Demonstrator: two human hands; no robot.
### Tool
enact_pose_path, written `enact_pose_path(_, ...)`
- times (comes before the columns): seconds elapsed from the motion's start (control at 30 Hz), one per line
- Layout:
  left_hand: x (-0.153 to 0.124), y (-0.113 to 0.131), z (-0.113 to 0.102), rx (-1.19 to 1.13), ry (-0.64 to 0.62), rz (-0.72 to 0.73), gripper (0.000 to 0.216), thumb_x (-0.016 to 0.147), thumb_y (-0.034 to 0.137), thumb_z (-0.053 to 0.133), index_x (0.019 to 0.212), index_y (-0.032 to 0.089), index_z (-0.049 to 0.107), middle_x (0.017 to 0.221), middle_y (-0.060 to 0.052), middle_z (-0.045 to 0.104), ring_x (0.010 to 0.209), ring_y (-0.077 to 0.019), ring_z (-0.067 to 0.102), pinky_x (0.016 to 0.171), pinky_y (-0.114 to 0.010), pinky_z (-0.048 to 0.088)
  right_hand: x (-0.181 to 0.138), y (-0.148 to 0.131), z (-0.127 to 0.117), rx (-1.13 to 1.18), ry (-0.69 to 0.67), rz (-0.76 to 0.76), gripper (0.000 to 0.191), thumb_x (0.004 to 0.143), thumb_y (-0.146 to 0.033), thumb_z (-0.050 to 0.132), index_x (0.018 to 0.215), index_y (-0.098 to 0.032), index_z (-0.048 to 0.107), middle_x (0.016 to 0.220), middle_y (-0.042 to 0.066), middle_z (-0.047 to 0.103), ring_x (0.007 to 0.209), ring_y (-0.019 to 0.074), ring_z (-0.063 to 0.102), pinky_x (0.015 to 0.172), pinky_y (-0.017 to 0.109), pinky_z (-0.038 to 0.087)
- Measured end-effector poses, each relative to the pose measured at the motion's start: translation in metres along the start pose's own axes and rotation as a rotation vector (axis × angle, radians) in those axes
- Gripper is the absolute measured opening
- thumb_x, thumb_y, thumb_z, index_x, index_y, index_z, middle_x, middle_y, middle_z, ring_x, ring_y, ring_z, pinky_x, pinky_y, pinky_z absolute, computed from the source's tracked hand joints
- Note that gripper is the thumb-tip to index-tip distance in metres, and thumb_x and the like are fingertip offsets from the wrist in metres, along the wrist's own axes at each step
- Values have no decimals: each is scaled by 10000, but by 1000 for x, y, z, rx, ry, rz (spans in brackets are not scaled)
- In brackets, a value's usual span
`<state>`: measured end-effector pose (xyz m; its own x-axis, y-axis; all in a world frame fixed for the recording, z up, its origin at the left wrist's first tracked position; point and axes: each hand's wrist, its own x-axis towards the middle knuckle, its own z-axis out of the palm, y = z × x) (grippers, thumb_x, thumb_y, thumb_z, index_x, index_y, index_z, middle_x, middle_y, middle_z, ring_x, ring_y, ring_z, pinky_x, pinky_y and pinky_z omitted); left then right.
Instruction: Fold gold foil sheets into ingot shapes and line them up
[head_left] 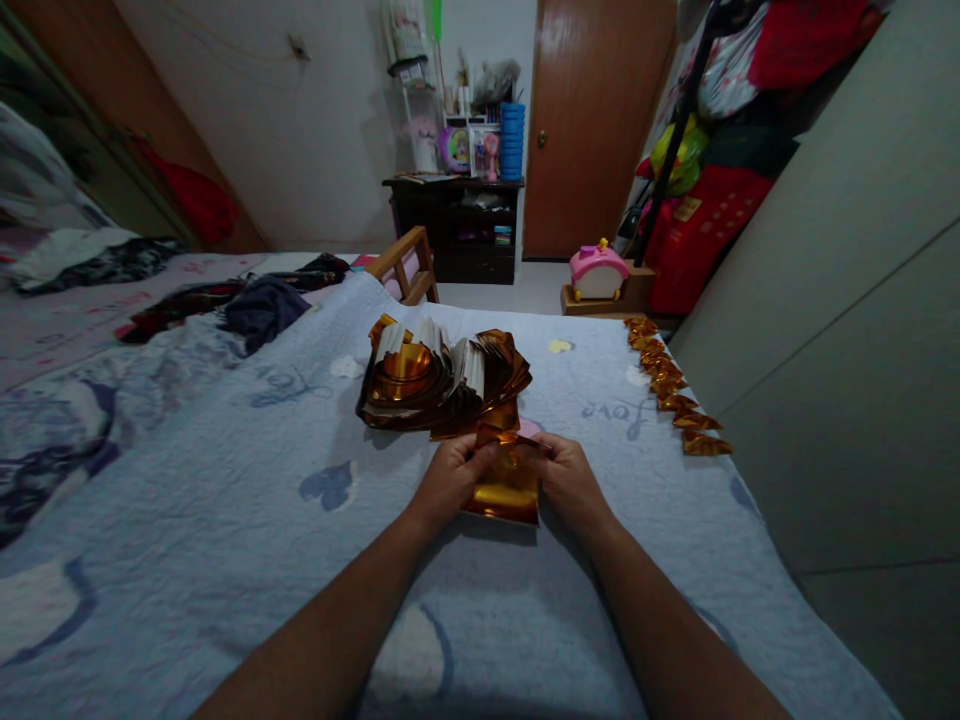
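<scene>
A sheet of shiny gold foil paper (504,490) is between my two hands, its far edge raised and partly bent over. My left hand (457,475) pinches it on the left side, thumb on top. On the right side, my right hand (566,478) grips the same sheet near its far corner. Just beyond my hands lies a thick pile of gold foil paper (409,385), curled, with white backs showing. Along the right edge of the bed runs a row of folded gold foil pieces (679,402), overlapping one another.
A blue bedsheet (300,560) with heart prints covers the surface. Dark clothes (266,310) lie at the left. Beyond the bed stand a wooden chair (409,265), a dark cabinet (454,235) and a pink toy case (598,272). A pale cabinet side (840,380) borders the right.
</scene>
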<state>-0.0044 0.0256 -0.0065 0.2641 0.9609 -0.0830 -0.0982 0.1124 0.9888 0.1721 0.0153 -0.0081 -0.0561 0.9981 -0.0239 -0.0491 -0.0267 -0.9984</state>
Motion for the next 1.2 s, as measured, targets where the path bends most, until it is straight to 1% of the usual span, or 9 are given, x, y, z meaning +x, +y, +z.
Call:
enact_pose_path(0.1,-1,1,1,-20,-9,10,404,796,507,756,955,136,757,881,-78,762,810,-230,699,745,-314,540,0,2,0,9,1,-3,278,736,-450,765,713,-174,736,663,14,654,628,156,551,620,288,437)
enact_pose_path(0.27,-2,3,1,-71,33,29,347,731,404,836,940,140,750,889,-67,760,797,-213,700,755,-308,550,0,2,1,82,-43,41,291,715,-445,794,797,-168,759,712,28,687,652,173,589,641,302,464)
enact_pose_path(0.4,-2,5,2,-120,33,-29,398,727,457,830,954,138,758,849,-60,755,733,-199,692,697,-295,548,-1,1,1,67,-6,61,331,717,-477,788,795,-157,753,717,35,695,631,170,595,628,302,470)
enact_pose_path(0.5,-3,6,5,-135,55,-58,409,710,508,830,870,140,750,755,-38,731,664,-181,668,655,-281,540,-2,-1,1,66,13,98,382,733,-530,777,734,-151,727,687,39,684,598,169,588,586,298,465)
enact_pose_path(0.57,-3,7,6,-147,69,-70,410,706,519,830,841,143,739,744,-37,729,669,-186,673,660,-284,545,-3,-3,1,103,-1,111,403,739,-556,774,721,-157,716,691,39,688,597,173,596,579,296,471)
enact_pose_path(0.7,-3,7,6,-205,78,-88,432,743,530,803,940,150,739,821,-53,752,733,-210,708,700,-303,566,-5,-9,3,258,-78,107,410,815,-587,707,847,-180,746,811,52,738,693,201,665,687,324,533)
enact_pose_path(0.83,-3,6,3,-178,79,-96,447,768,554,776,940,142,743,840,-65,758,746,-219,713,725,-319,575,-5,-10,4,347,-73,102,395,818,-565,718,938,-190,755,929,63,767,824,231,705,795,346,555)
enact_pose_path(1.07,-1,1,-1,-196,103,-60,405,725,473,837,938,146,729,846,-43,745,706,-179,691,654,-268,552,-2,-3,2,452,-3,180,349,795,-524,724,929,-204,762,898,56,771,785,227,696,748,340,560)
enact_pose_path(1.2,-1,3,-2,-264,107,-70,382,721,446,844,924,148,720,824,-34,738,682,-165,689,648,-266,556,-2,-5,1,422,19,197,329,792,-515,723,890,-204,760,864,53,759,757,221,674,680,324,549)
